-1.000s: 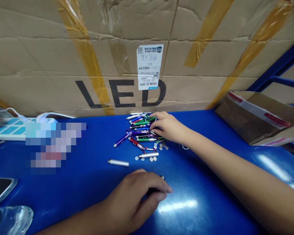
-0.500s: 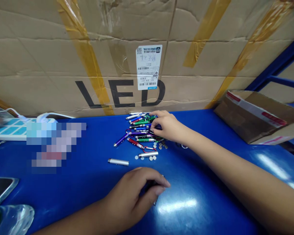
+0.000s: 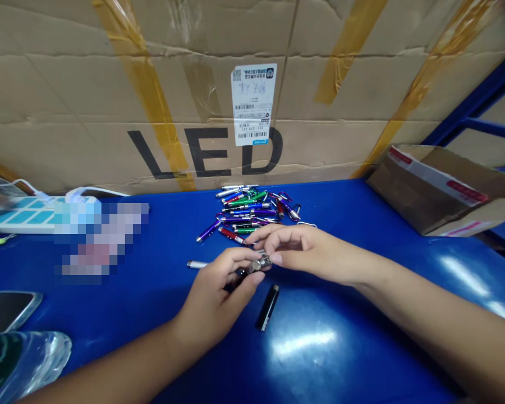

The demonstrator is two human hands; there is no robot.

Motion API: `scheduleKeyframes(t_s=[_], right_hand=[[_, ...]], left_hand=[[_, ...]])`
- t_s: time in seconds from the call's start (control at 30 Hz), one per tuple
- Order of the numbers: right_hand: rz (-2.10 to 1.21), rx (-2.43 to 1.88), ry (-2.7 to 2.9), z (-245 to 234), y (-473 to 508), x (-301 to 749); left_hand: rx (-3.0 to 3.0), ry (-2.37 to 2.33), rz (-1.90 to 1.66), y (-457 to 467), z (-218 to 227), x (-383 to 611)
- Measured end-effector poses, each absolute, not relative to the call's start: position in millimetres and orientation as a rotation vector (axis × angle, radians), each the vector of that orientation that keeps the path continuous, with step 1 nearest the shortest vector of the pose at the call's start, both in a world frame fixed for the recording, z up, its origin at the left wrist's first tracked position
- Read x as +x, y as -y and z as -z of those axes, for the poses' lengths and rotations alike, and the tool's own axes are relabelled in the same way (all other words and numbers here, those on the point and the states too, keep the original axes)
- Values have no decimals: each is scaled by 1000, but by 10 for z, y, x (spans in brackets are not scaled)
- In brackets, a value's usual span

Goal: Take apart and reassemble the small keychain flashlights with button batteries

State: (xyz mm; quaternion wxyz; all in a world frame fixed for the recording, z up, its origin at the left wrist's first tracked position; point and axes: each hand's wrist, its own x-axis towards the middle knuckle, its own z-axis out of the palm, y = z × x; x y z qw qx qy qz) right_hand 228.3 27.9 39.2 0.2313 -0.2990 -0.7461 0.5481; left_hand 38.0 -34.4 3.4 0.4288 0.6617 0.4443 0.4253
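Observation:
My left hand (image 3: 216, 292) and my right hand (image 3: 294, 249) meet over the blue table (image 3: 340, 336), fingertips pinched together on a small silver part (image 3: 258, 264). Just below them a black tube (image 3: 268, 307) lies loose on the table. Behind the hands sits a pile of small coloured keychain flashlights (image 3: 248, 212) in green, purple, red and silver. A silver tube (image 3: 197, 264) lies left of my left hand, partly hidden by it.
A big cardboard box marked LED (image 3: 206, 151) stands along the back. A smaller taped carton (image 3: 441, 191) lies at the right. At the left are a power strip (image 3: 21, 216), a phone (image 3: 6, 310) and a plastic bottle (image 3: 21, 365).
My right hand left the flashlight pile and came toward me. My left hand lifted off the black tube and moved up to meet it; both now pinch a small silver part.

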Motion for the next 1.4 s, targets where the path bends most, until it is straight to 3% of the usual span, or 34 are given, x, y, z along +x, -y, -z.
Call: scheduleKeyframes(t_s=[0.2,0.53,0.83,1.07,1.3,1.4], right_hand=[[-1502,-833,2035,-374,-262,2260],[-704,-696,2350,-373,-231,2251],[-470,-779,2516,-364,-199,2279],[-687,-782,2401,-339,-171,2231],[-1658,-1087,1877,-297,-85,2133],[-1515,-1067,2026,-296,-102,2134]], left_hand=[[1814,-1165,-1080,317,-30,360],[1863,-1268,-1117,283,-74,362],[1953,-1308,-1097,269,-69,341],[2099,-1376,-1061,256,-58,306],[2718,-1267,-882,226,-61,111],[2554,-1303,-895,207,-120,131]])
